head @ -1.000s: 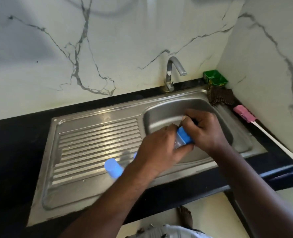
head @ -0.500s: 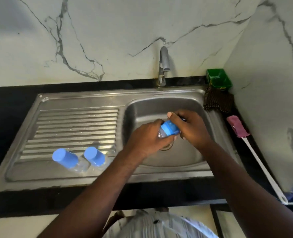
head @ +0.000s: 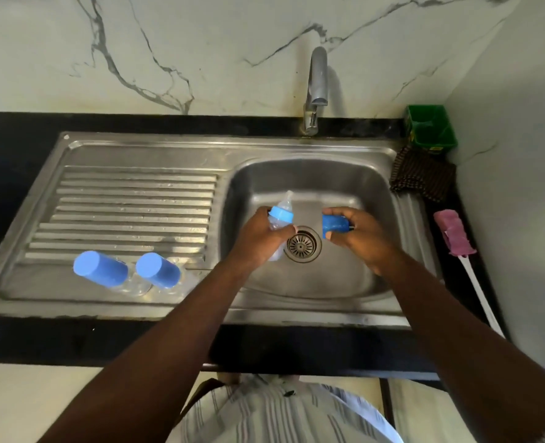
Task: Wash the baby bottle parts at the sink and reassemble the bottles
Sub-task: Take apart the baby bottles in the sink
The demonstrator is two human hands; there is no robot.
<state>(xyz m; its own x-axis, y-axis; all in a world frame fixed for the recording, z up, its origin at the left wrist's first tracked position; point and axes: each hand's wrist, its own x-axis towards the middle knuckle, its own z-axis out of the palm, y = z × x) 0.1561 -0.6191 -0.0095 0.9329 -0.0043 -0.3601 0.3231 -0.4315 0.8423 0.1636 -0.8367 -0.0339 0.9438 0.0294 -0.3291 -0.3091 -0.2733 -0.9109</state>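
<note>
Over the steel sink basin (head: 354,187), my left hand (head: 260,236) grips a clear baby bottle (head: 280,215) with a blue collar and a bare clear teat pointing up and away. My right hand (head: 359,235) holds the blue cap (head: 334,222), pulled off and apart from the bottle, above the drain (head: 302,245). Two more capped bottles, the left bottle (head: 100,269) and the right bottle (head: 158,270), lie on the ribbed drainboard (head: 130,206) at the left.
The tap (head: 316,87) stands behind the basin with no water running. A green tub (head: 430,129) and a brown scrub cloth (head: 421,177) sit at the back right corner. A pink-headed bottle brush (head: 453,235) with a white handle lies along the right counter edge.
My hands were together on the bottle's blue cap; now my right hand has drawn the cap off to the right, baring the teat. The view has also shifted to look more squarely down.
</note>
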